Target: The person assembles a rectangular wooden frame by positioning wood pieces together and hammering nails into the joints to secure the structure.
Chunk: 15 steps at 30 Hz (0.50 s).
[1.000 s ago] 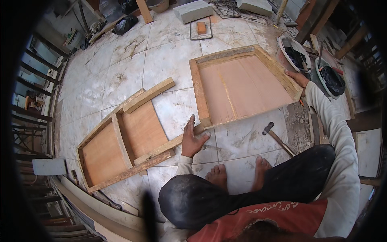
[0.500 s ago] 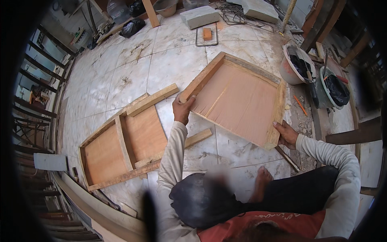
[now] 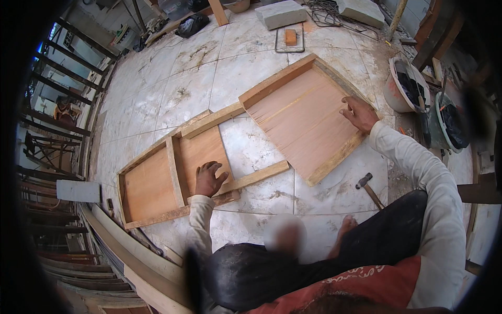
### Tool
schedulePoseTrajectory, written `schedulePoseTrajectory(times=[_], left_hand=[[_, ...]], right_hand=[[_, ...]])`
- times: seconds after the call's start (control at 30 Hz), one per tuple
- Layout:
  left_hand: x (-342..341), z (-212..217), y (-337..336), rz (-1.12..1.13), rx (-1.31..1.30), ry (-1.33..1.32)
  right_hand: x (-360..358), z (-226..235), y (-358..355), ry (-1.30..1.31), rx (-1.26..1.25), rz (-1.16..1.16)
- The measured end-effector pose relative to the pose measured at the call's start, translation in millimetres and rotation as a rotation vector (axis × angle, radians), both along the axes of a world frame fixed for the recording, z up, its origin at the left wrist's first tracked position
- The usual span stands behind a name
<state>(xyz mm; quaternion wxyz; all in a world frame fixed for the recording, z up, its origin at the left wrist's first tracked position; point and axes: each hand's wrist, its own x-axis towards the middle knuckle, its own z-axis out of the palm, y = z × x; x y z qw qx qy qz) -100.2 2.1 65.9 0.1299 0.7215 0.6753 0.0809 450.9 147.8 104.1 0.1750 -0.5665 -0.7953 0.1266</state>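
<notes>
My left hand [image 3: 209, 178] rests palm down, fingers spread, on the plywood of the left framed panel [image 3: 149, 188], close to its right end. A loose wooden batten [image 3: 257, 177] lies just to the right of that hand. My right hand [image 3: 358, 112] lies flat on the plywood of the right framed panel [image 3: 298, 123], by its far right edge rail. That panel lies face up and skewed on the tiled floor [image 3: 251, 68]. Neither hand grips anything.
A hammer [image 3: 368, 187] lies on the floor beside my right leg. Two buckets [image 3: 400, 89] [image 3: 451, 124] stand at the right. Concrete blocks [image 3: 280, 13] and a brick [image 3: 291, 36] lie at the back. Long boards [image 3: 130, 251] and metal railings [image 3: 47, 152] run along the left.
The right panel has been turned and laid down closer to the left one. My left hand moved from its corner down onto the left panel. My right hand slid up its right edge.
</notes>
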Motion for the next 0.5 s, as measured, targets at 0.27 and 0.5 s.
schedulePoseTrajectory(times=[0.27, 0.5], left_hand=[[-83, 20, -4, 0.397, -0.383, 0.38], [-121, -39, -3, 0.916, -0.155, 0.311]], right_hand=[[96, -68, 71, -0.297, -0.309, -0.343], [99, -63, 25, -0.31, -0.319, -0.332]])
